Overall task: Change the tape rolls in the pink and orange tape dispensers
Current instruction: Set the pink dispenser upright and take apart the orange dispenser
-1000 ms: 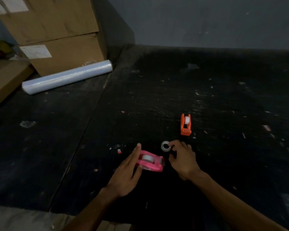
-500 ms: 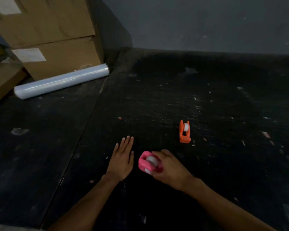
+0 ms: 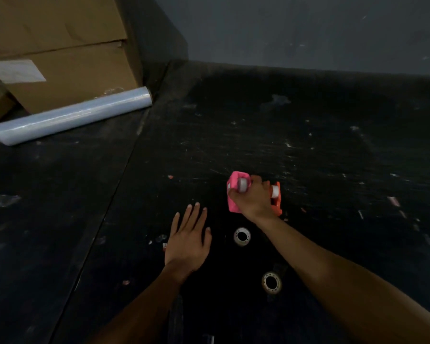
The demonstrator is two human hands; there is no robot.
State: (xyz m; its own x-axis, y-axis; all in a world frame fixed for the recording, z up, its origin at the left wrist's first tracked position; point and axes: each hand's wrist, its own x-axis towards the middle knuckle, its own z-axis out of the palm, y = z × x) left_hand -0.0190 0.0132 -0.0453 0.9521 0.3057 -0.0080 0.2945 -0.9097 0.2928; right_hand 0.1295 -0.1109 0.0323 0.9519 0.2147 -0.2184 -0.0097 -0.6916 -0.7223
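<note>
My right hand (image 3: 252, 201) grips the pink tape dispenser (image 3: 233, 192), which has a white roll in it, and holds it right beside the orange tape dispenser (image 3: 276, 197). The orange one stands on the black table, partly hidden behind my hand, with a white roll in it. My left hand (image 3: 188, 240) rests flat on the table with fingers spread, holding nothing. Two loose tape rolls lie on the table: one (image 3: 242, 236) just below my right wrist, the other (image 3: 271, 282) nearer to me.
A long roll of clear plastic film (image 3: 72, 115) lies at the back left against stacked cardboard boxes (image 3: 67, 70). A grey wall (image 3: 308, 33) bounds the far edge. Small scraps (image 3: 170, 177) litter the black table (image 3: 333, 157).
My right hand picked up the pink dispenser and carried it away from me, up beside the orange one. My left hand let go of it and now lies flat. The view tilted down, showing a second loose roll.
</note>
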